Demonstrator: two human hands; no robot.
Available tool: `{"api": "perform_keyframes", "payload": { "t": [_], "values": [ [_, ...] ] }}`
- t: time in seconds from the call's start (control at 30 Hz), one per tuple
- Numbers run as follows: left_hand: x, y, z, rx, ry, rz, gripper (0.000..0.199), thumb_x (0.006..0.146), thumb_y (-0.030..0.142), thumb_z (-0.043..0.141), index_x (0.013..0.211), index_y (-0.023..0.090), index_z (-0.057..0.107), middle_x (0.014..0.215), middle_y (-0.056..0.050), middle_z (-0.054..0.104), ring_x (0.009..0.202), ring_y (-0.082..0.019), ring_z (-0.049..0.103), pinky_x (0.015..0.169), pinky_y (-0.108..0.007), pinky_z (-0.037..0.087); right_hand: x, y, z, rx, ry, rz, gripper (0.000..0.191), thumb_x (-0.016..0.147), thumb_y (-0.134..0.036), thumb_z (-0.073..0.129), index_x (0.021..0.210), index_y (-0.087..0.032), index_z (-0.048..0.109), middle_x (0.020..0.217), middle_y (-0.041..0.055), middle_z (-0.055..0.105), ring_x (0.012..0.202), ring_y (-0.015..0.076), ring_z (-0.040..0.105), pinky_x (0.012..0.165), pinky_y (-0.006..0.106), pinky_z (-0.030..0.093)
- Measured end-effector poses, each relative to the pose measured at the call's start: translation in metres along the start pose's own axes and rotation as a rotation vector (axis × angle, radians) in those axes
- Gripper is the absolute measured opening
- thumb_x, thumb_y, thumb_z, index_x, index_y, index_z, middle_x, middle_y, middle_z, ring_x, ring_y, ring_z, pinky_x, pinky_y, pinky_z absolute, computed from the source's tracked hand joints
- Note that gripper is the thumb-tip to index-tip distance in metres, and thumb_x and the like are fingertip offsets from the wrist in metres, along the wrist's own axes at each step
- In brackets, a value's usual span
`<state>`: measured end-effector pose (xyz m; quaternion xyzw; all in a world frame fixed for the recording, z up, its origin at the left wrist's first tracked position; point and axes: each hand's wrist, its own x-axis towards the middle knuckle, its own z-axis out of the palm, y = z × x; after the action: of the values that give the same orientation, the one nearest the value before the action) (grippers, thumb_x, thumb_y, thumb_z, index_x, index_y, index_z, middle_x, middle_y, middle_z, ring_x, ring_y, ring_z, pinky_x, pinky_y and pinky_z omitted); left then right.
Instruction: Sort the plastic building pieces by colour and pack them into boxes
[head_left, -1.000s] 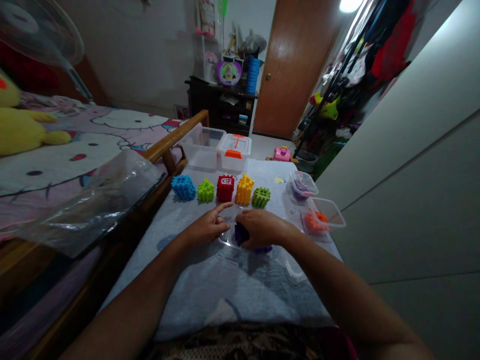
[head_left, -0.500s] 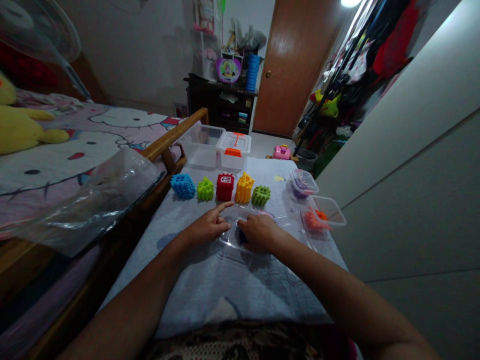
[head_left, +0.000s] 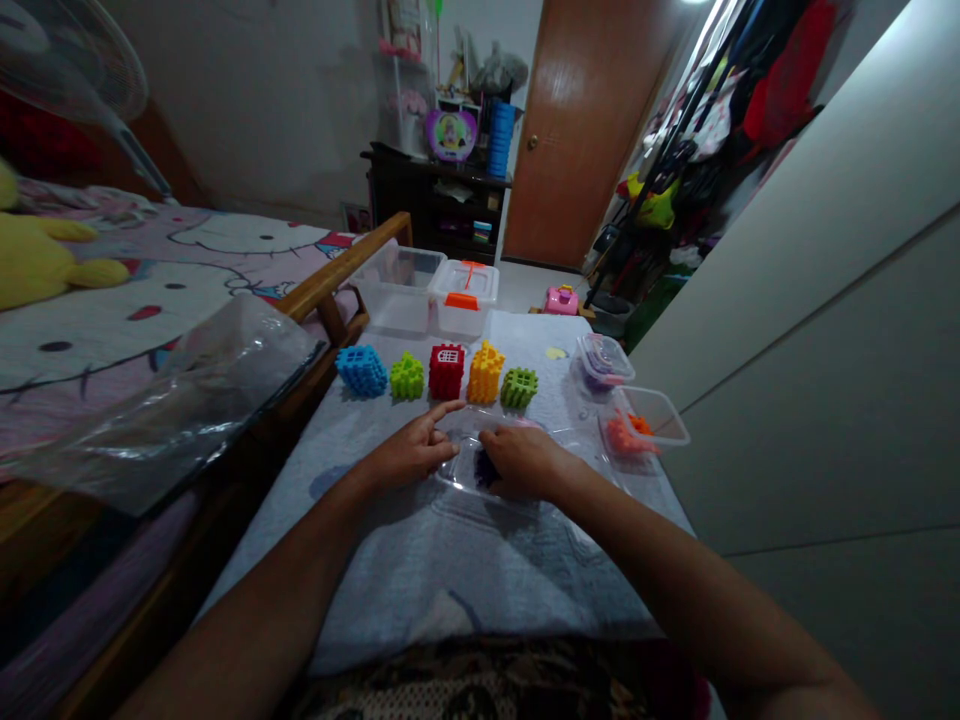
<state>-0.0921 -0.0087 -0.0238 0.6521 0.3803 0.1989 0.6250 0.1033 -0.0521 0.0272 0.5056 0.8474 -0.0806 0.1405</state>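
A shallow clear plastic container lies on the cloth in front of me. My left hand is at its left side, index finger stretched along the far corner, thumb pointing toward the rim. My right hand reaches into the container with fingers curled down; its fingertips are partly hidden. Dark purple pieces show beside those fingers. Beyond the hands stand block shapes in a row: a blue one, a lime one, a red one with a white window, a yellow one and a green one.
At right are a clear tub with orange pieces and a lidded tub with purple pieces. Behind the blocks stand a large clear bin and an orange-latched box. A plastic bag lies over the wooden bed rail.
The right hand has shifted slightly within the container, and more of the dark purple pieces shows beside its fingers. The left hand keeps its pose. The view has tilted a little.
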Motion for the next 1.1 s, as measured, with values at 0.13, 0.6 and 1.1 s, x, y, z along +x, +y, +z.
{"api": "perform_keyframes", "payload": {
  "t": [0.13, 0.6, 1.1],
  "values": [
    [-0.001, 0.003, 0.001, -0.004, 0.013, -0.009, 0.075, 0.084, 0.025, 0.058, 0.151, 0.015, 0.025, 0.057, 0.009, 0.040, 0.047, -0.009, 0.038, 0.048, -0.022, 0.028, -0.001, 0.000, 0.001, 0.013, -0.013, 0.000, 0.039, 0.077, -0.035, 0.070, 0.109, -0.012, 0.064, 0.103, 0.0161, 0.072, 0.093, 0.0288, 0.070, 0.075, 0.033, 0.053],
    [-0.001, 0.002, 0.000, -0.001, -0.001, -0.010, 0.073, 0.086, 0.023, 0.058, 0.151, 0.018, 0.026, 0.058, 0.008, 0.042, 0.048, -0.009, 0.039, 0.049, -0.022, 0.029, -0.020, 0.048, -0.033, 0.310, 0.293, -0.028, 0.023, 0.089, -0.017, 0.056, 0.111, -0.013, 0.064, 0.098, 0.0091, 0.071, 0.089, 0.0178, 0.065, 0.080, 0.028, 0.045],
    [0.000, 0.001, 0.000, -0.005, -0.008, -0.014, 0.074, 0.086, 0.025, 0.058, 0.152, 0.015, 0.024, 0.055, 0.010, 0.038, 0.047, -0.009, 0.036, 0.048, -0.022, 0.026, 0.044, 0.111, -0.003, 0.290, 0.251, 0.209, 0.079, 0.073, -0.024, 0.076, 0.141, -0.006, 0.041, 0.134, 0.0211, 0.057, 0.122, 0.0273, 0.055, 0.101, 0.037, 0.042]
  ]
}}
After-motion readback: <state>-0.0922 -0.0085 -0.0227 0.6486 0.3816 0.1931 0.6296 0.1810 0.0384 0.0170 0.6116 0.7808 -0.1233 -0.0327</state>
